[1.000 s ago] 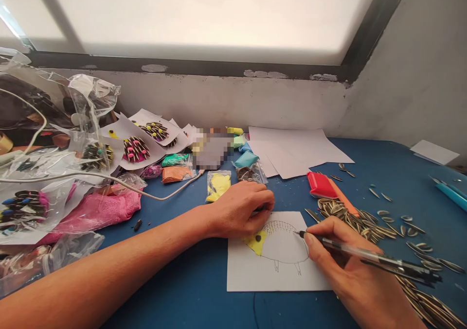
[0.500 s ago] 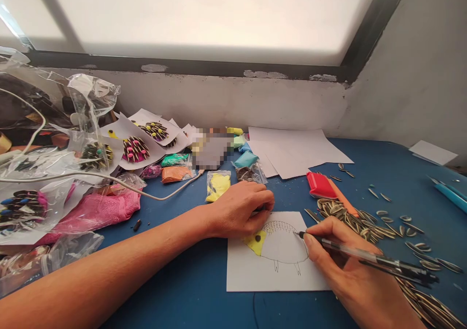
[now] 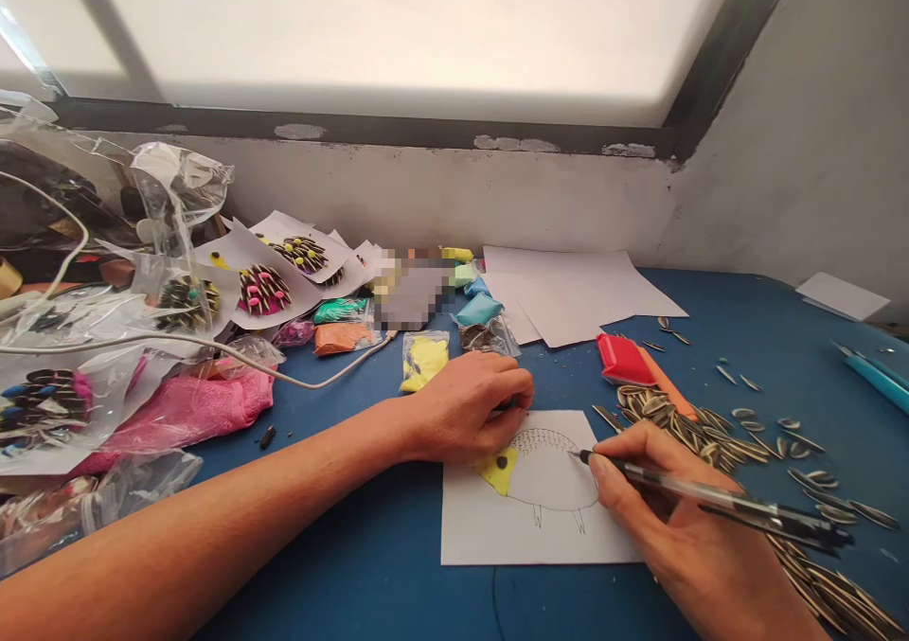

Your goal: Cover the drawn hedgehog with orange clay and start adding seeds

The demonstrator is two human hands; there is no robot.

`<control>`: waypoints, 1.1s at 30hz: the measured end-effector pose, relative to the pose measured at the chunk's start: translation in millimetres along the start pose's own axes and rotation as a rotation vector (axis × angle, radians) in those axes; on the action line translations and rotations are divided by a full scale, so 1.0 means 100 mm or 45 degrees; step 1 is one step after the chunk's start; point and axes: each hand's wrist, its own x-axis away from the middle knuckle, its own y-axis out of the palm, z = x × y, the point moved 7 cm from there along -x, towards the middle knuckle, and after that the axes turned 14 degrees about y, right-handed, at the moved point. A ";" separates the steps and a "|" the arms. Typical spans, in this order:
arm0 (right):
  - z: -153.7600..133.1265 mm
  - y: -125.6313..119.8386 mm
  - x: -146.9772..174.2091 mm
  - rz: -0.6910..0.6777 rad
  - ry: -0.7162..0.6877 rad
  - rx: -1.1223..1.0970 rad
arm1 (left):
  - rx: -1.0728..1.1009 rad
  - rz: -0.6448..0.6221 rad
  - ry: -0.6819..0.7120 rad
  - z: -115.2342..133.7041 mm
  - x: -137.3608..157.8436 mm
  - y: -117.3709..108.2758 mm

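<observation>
A white sheet of paper [image 3: 483,537] lies on the blue table, bearing a line drawing of a hedgehog [image 3: 550,475] with a yellow clay face, a dark eye and two legs. Short pen strokes fill the upper part of its back. My left hand [image 3: 475,404] rests with curled fingers on the sheet's upper left corner, holding it down; its fingertips are partly hidden. Between the thumb and fingers of my right hand [image 3: 668,508] is a black pen [image 3: 753,509], its tip touching the hedgehog's back at the upper right.
Sunflower seeds [image 3: 660,414] lie heaped and scattered at the right, beside a red clay packet [image 3: 625,359]. Blank sheets [image 3: 568,291] lie behind. A yellow clay bag [image 3: 424,362] and other colours stand near a white cable [image 3: 341,376]. Seed-covered hedgehogs [image 3: 262,291] crowd the left.
The pen tip has shifted very slightly left on the hedgehog's back, with my right hand nearly still. My left hand has stayed in place on the paper.
</observation>
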 end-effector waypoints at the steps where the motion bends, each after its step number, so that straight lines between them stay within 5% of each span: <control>1: 0.00 0.00 0.00 0.001 -0.002 0.001 | 0.005 0.007 0.003 0.00 0.00 0.00; 14: -0.19 -0.06 -0.03 0.009 -0.056 0.008 | 0.029 0.033 -0.002 0.00 0.01 -0.01; 33: -0.01 -0.08 0.02 0.079 -0.031 0.081 | 0.047 0.018 -0.006 0.00 0.00 0.00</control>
